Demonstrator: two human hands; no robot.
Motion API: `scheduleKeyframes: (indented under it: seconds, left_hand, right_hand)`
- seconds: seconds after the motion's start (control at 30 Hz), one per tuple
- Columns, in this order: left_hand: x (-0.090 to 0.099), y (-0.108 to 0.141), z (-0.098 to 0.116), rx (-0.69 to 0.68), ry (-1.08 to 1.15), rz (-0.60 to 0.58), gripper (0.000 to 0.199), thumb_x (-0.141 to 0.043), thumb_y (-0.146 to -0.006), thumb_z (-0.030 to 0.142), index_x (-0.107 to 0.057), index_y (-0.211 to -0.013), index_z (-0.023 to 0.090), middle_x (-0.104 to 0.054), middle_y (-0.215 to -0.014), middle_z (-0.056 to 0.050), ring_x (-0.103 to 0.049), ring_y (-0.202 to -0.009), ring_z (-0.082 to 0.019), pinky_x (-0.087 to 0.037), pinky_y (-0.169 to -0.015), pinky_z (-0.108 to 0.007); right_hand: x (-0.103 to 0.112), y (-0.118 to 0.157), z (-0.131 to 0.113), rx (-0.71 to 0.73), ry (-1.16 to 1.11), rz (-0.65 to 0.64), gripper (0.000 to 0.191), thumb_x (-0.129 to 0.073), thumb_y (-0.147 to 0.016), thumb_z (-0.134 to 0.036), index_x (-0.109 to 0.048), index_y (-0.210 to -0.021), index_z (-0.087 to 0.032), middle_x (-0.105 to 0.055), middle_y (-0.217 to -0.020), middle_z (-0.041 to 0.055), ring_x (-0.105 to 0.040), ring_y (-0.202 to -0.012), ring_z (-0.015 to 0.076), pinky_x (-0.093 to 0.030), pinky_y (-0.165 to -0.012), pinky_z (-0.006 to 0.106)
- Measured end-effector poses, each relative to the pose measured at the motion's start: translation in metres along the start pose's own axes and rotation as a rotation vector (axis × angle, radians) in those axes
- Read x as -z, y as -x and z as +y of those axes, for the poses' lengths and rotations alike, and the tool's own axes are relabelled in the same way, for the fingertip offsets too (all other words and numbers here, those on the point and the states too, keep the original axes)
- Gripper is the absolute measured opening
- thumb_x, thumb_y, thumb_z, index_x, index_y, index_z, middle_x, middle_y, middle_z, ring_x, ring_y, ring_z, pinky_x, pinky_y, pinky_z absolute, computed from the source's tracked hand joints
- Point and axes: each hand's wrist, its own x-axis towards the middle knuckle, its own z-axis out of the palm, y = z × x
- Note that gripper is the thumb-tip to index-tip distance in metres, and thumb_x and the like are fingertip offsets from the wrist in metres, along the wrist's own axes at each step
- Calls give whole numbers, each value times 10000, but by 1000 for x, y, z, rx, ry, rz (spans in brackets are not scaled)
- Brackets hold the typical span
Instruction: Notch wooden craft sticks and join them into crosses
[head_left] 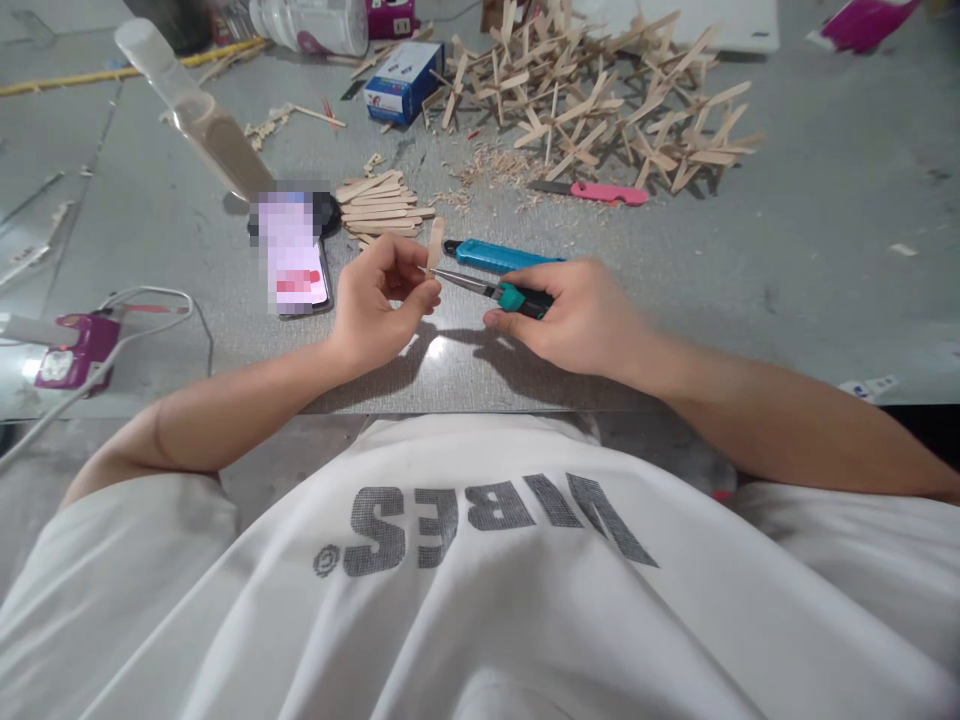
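Between the fingers of my left hand (pixel 386 300) is a wooden craft stick (pixel 436 243), its rounded end pointing up and away from me. My right hand (pixel 577 315) is closed around the dark and teal handles of needle-nose pliers (pixel 480 285). The pliers' long tips reach to the stick close to my left fingertips; whether the jaws pinch it I cannot tell. Just beyond the pliers lies a blue utility knife (pixel 502 256), its right end hidden behind my right hand. A bundle of loose craft sticks (pixel 382 208) lies beyond my left hand.
Crossed sticks (pixel 592 100) form a large heap at the back. A pink cutter (pixel 607 192) lies before it, near wood shavings (pixel 495 168). A phone (pixel 300 260), a bottle (pixel 217 140) and a blue box (pixel 405 82) stand leftward. A cable (pixel 150 300) runs to a purple socket (pixel 79 350).
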Motion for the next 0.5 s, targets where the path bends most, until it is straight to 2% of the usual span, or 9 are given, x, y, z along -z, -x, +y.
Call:
scheduleKeyframes:
  seconds: [0.1, 0.23, 0.33, 0.4, 0.5]
  left_hand:
    - [-1, 0, 2, 51, -12, 4, 405, -1077, -1000, 514, -773, -1104, 267, -792, -831, 37, -783, -631, -129, -684, -598, -233]
    - [-3, 0, 9, 158, 57, 6, 398, -1078, -964, 409, -724, -1075, 265, -755, -754, 60, -773, -581, -132, -680, -562, -225]
    - [-2, -1, 11, 236, 95, -10, 423, -1080, -948, 367, -685, -1066, 269, -744, -722, 73, -783, -581, -142, -706, -578, -237]
    - [-2, -2, 10, 246, 94, -11, 407, -1063, -953, 344, -679, -1065, 268, -753, -729, 72, -787, -584, -140, -716, -588, -238]
    - [-1, -3, 3, 187, 65, -11, 362, -1047, -971, 335, -707, -1073, 264, -743, -739, 73, -777, -570, -138, -707, -576, -238]
  right_hand:
    - [-4, 2, -4, 36, 222, 148, 390, -920, -1063, -636, -787, -951, -286, -776, -898, 74, -668, -846, 291, -443, -818, 452]
    - [-6, 3, -1, 124, 458, 157, 334, -759, -1157, -589, -847, -1118, -270, -883, -1106, 145, -780, -1005, 350, -510, -868, 465]
    - [-7, 4, 4, 170, 630, 171, 403, -657, -1202, -547, -869, -1317, -223, -896, -1203, 190, -802, -1055, 367, -478, -817, 455]
    - [-7, 5, 7, 189, 716, 174, 458, -629, -1211, -524, -861, -1419, -188, -891, -1239, 215, -805, -1070, 377, -449, -788, 453]
    - [-7, 5, 7, 198, 794, 165, 519, -606, -1219, -489, -839, -1534, -149, -882, -1280, 245, -804, -1087, 399, -449, -790, 465]
